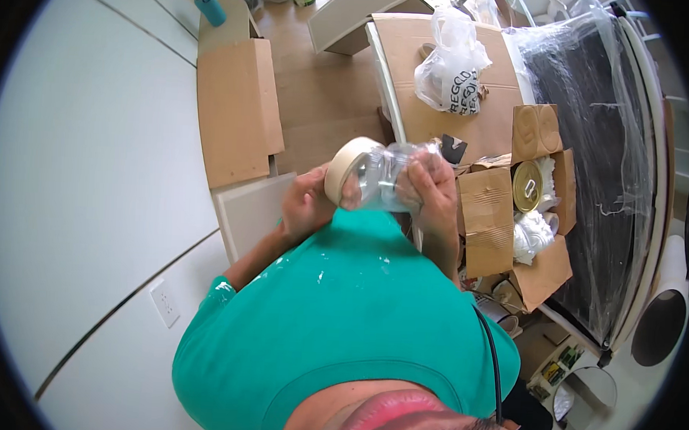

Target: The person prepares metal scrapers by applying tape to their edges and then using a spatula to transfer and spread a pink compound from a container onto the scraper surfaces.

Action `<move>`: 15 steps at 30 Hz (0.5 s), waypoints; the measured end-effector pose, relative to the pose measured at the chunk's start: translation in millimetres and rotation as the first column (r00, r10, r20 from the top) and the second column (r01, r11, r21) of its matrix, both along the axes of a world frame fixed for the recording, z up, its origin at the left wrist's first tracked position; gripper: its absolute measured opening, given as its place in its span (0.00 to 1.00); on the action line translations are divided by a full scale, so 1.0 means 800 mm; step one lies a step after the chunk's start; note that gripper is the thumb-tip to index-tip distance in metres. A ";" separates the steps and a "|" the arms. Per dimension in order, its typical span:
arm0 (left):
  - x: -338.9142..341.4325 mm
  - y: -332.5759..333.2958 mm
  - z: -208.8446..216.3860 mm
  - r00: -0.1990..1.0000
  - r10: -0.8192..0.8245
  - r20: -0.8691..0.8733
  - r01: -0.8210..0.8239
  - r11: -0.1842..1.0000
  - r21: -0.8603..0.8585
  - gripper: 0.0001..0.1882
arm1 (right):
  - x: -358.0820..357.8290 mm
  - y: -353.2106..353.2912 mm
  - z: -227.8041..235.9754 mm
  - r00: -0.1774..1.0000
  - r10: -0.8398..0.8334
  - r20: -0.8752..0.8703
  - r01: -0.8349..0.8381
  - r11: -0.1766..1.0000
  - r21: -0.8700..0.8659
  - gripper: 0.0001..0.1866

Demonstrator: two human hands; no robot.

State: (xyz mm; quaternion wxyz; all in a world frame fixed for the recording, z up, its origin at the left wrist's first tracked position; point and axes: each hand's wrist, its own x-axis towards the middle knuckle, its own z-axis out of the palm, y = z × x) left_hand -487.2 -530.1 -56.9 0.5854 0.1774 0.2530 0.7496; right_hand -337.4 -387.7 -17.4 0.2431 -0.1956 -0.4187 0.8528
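Note:
In front of my green shirt, my left hand (307, 202) is closed on a roll of masking tape (337, 172), its cream outer band turned to the left. A piece of crumpled clear plastic (388, 175) reaches from the tape's open side to my right hand (435, 190). The fingers of that hand are wrapped round the plastic's far end. Whether the plastic is a wrapper or a thin container, I cannot tell.
To the right stands an open cardboard box (489, 214) with a gold-lidded can (527, 186) inside. Behind it, a white plastic bag (451, 62) lies on a cardboard-covered surface. White panels (93, 165) line the left, near a blue bottle (209, 8). Plastic film covers a dark panel (593, 149).

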 end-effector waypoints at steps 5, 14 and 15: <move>-0.069 0.106 0.045 0.858 -0.033 -0.513 -0.006 0.997 -0.074 0.21 | -0.045 0.124 -0.021 0.974 -0.221 -0.040 0.219 0.899 0.378 0.10; -0.165 0.282 0.062 0.618 -0.306 -0.724 0.306 0.942 -0.137 0.17 | -0.058 0.268 -0.012 0.954 -0.295 -0.057 0.290 0.853 0.435 0.22; -0.170 0.303 0.051 0.633 -0.344 -0.693 0.359 0.924 -0.129 0.18 | -0.058 0.276 -0.007 0.967 -0.251 -0.043 0.238 0.832 0.501 0.24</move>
